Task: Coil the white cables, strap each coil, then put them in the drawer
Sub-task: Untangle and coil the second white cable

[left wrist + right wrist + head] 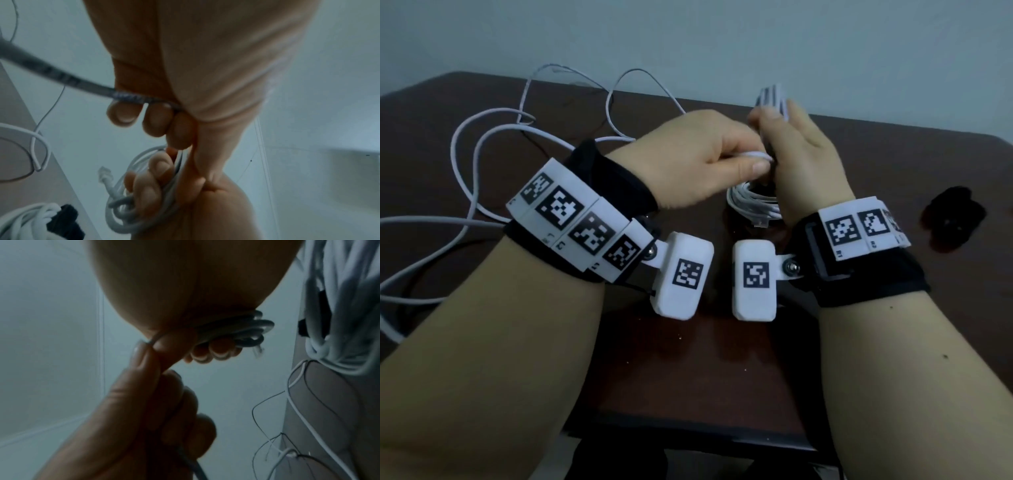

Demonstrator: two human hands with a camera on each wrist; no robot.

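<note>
My right hand point(808, 161) grips a small coil of white cable point(751, 205) just above the dark brown table point(688, 359); its clear plug hangs at the bottom. In the right wrist view the fingers point(213, 352) curl round the coil's loops point(246, 327). My left hand point(753, 161) pinches the same cable right beside the coil. The left wrist view shows its curled fingertips point(156, 116) on the strand point(61, 76). The uncoiled length point(472, 147) trails in big loops over the left of the table.
A second white coil point(774, 99) bound with a black strap point(61, 224) lies on the table behind my hands. A loose black strap point(955, 219) lies at the right. A thin white wire point(640, 78) loops at the back edge, by the pale wall.
</note>
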